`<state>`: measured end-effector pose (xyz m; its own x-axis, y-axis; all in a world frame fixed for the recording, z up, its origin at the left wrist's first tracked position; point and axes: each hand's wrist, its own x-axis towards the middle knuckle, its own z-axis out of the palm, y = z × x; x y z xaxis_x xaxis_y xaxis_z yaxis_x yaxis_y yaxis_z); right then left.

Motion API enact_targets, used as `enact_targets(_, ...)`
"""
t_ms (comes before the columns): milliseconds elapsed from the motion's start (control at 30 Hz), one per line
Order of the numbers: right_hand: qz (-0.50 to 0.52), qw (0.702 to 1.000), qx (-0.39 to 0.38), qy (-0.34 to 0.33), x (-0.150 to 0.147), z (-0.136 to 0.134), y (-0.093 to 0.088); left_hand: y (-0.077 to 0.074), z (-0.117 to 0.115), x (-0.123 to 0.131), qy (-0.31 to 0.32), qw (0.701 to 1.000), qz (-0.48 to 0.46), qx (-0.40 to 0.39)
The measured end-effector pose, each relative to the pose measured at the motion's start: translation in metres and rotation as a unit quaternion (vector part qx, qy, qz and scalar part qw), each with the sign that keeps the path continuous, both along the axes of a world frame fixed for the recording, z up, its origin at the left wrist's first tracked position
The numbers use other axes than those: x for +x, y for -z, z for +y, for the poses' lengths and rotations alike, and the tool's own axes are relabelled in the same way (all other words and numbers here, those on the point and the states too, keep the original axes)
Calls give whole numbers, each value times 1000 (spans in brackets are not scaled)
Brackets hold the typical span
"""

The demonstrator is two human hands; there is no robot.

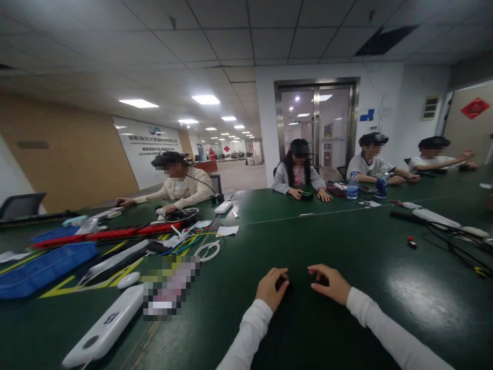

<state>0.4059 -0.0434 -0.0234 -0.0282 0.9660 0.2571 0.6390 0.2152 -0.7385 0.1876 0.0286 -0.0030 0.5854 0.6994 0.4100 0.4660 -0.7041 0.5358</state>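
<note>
My left hand [272, 288] is just above or on the dark green table [296, 329], its fingers curved and a dark gap showing between thumb and forefinger. I make out no object in it. Facing it across a short gap, my right hand [332, 283] has its thumb and fingers bent and apart, with nothing between them. Both wrists are in white sleeves. To the left of my left hand lie a blurred-out flat pinkish thing [175, 288] and a long white device [106, 326] with a round dark spot.
Left are a blue tray [46, 270], a white coiled cable [208, 251] and a long red strip [111, 235]. Right are a small red-and-black item [412, 242] and black cables [458, 239]. Several people in headsets sit around the table, near a water bottle [352, 186] and a can [381, 187].
</note>
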Motion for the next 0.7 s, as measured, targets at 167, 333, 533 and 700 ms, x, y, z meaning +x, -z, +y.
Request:
enact_targets(167,-68,997,-12,-39,-16,8,-9,0,-3,32,63,995,-53,-61)
enact_targets(333,-78,995,-34,-42,-20,17,-15,-2,6,32,86,974,-119,-174)
enact_targets(533,-69,996,-42,-46,-23,24,-17,-3,7,30,30,974,-128,-182)
enact_targets(700,-54,995,-60,-58,-23,28,-19,-1,7,27,14,979,-119,-164)
